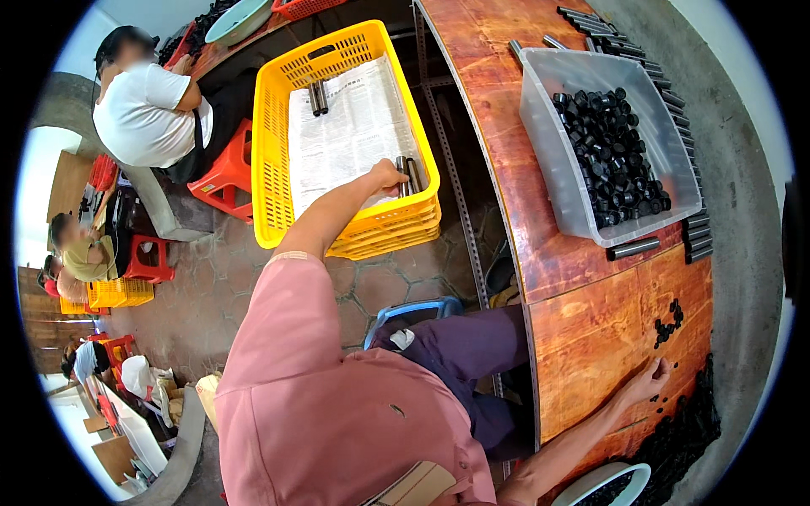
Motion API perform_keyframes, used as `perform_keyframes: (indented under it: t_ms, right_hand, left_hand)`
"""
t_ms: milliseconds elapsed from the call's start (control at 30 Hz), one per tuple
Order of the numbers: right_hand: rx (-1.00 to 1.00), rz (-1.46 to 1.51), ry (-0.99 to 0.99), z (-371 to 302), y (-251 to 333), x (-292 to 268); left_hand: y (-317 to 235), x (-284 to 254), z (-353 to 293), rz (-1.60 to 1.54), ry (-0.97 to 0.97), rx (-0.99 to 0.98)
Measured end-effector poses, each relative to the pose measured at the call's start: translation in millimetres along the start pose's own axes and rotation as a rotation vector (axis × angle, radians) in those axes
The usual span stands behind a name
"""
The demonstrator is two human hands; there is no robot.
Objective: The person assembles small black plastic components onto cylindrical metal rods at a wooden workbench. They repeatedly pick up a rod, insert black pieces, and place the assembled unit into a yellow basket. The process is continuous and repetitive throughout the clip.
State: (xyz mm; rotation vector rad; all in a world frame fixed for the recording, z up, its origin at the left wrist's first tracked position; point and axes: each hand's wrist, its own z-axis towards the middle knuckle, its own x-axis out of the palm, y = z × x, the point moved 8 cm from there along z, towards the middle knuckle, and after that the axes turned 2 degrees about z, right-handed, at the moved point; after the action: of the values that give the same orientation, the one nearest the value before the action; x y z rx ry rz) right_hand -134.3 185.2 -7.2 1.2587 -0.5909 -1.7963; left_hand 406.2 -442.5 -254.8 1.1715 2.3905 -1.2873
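My left hand (386, 175) reaches into a yellow plastic crate (262, 152). Its fingers are closed on a dark shiny tube (402, 175) at the crate's right side, with another tube right beside it. More short tubes (318, 98) lie on the newspaper (337, 143) lining the crate. My right hand (648, 381) hovers over the wooden table, thumb and fingers pinched together; what is between them, if anything, is too small to make out. Close to it are small black pieces (668, 324), scattered on the wood.
On the table (591, 337) stands a translucent bin (544, 152) of black caps (612, 156), with tubes (675, 110) rowed behind it. A pale basin (643, 481) and a black heap (675, 443) lie at lower right. Co-workers (143, 110) sit on red stools (228, 173) at left.
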Motion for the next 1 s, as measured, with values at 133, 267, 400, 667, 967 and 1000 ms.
perform_keyframes:
  t_ms: [133, 267, 400, 667, 967, 1000]
  right_hand:
    - [0.019, 0.028, 0.020, 2, -13, -1]
    - [-0.022, 0.024, 0.013, 4, -17, -2]
    - [-0.014, -0.005, 0.033, 2, -7, 1]
    - [0.028, 0.010, 0.036, 4, -22, 0]
    - [0.011, 0.083, 0.016, 0, -13, 2]
    - [-0.002, 0.076, 0.005, 0, -14, 0]
  left_hand:
    - [-17, 5, -15, -0.024, -0.030, -0.054]
    - [-12, 13, -14, -0.051, 0.028, -0.066]
    - [-5, 10, -10, 0.018, 0.053, -0.017]
    - [-57, -9, -37, 0.522, -0.290, 0.401]
    - [-49, -3, -23, 0.586, -0.222, 0.531]
    - [-47, -2, -17, 0.587, -0.230, 0.557]
